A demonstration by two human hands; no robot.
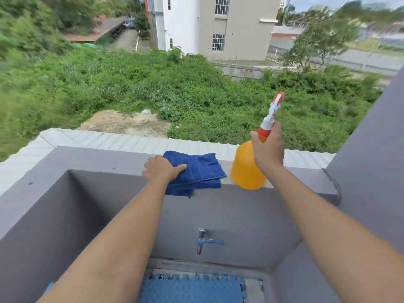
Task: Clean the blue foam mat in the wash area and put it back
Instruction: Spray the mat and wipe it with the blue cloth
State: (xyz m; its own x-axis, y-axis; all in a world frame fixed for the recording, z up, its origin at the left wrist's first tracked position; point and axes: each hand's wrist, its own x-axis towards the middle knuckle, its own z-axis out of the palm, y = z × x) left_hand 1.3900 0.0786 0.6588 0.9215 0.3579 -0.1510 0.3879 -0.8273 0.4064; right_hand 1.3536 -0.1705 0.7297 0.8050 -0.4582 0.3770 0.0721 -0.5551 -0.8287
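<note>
The blue foam mat [192, 288] lies flat on the floor of the wash area at the bottom of the view, below the wall tap. A folded blue cloth [199, 171] sits on top of the grey parapet wall [91, 158]. My left hand [160, 169] lies on the cloth's left end, thumb stretched over it and fingers curled at its edge. An orange spray bottle [246, 168] with a white and orange trigger head stands on the same ledge, tilted. My right hand [267, 147] grips it around the neck.
A blue-handled tap [206, 241] sticks out of the grey wall above the mat. A grey pillar [371, 149] rises at the right. Beyond the ledge are a corrugated roof [131, 141], dense greenery far below and a white building.
</note>
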